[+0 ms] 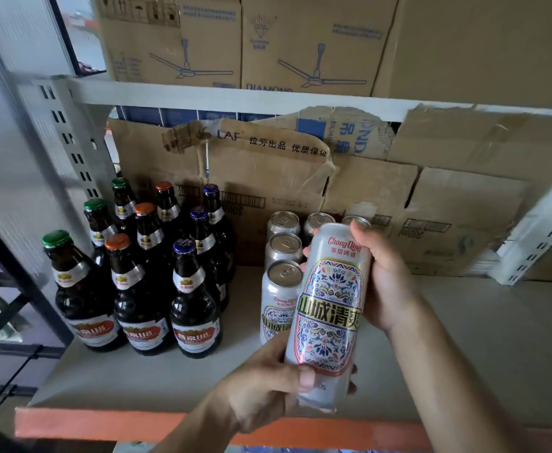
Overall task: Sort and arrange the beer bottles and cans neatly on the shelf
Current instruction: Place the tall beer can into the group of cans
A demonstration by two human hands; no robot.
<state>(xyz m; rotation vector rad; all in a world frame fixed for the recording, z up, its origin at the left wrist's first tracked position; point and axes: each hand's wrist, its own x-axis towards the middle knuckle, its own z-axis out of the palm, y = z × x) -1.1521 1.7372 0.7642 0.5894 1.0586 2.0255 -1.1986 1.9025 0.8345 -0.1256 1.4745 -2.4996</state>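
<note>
Both hands hold one beer can (328, 308) above the shelf (464, 348).
Left hand (261, 384) fingers wrap its base; right hand (386, 282) fingers grasp its top.

left hand (261, 384) bare | left forearm (196, 429) bare | right hand (389, 282) bare | right forearm (464, 364) bare

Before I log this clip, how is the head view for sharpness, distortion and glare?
Head view, centre: the held can, gripped by left hand and right hand, is sharp, label readable. Head view, edges: the shelf uprights lean from wide-angle distortion, far left smeared. Head view, light: soft, even, mild sheen on the bottles, no hard shadows.
</note>
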